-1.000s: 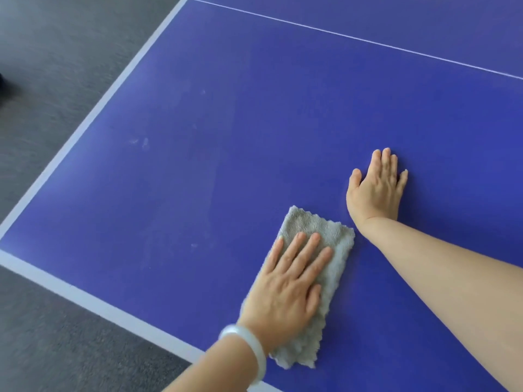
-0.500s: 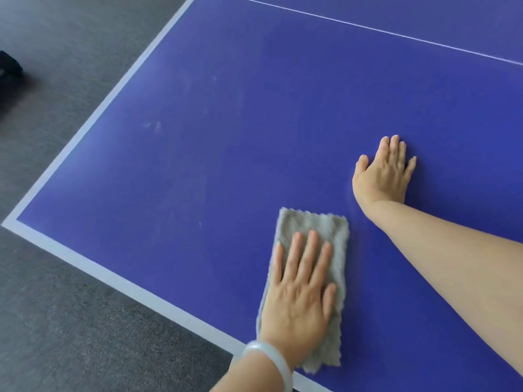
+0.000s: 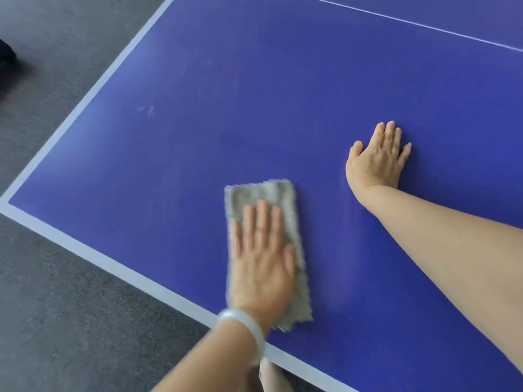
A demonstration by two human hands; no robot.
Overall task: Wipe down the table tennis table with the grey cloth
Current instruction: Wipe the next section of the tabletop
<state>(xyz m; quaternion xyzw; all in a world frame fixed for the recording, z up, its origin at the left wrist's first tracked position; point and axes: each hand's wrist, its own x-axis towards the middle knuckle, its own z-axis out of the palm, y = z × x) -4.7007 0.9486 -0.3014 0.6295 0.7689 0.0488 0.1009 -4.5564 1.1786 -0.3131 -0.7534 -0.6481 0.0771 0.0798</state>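
Grey cloth [image 3: 266,192] lies lengthwise, pointing away, under left hand [image 3: 261,267].

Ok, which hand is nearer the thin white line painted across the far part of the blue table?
Right. The right hand lies flat on the blue table, short of the thin white line. The left hand presses the fringed grey cloth by the near edge, farther off.

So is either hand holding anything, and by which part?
Nothing is gripped. The left hand presses flat on the grey cloth; the right hand lies flat on the table.
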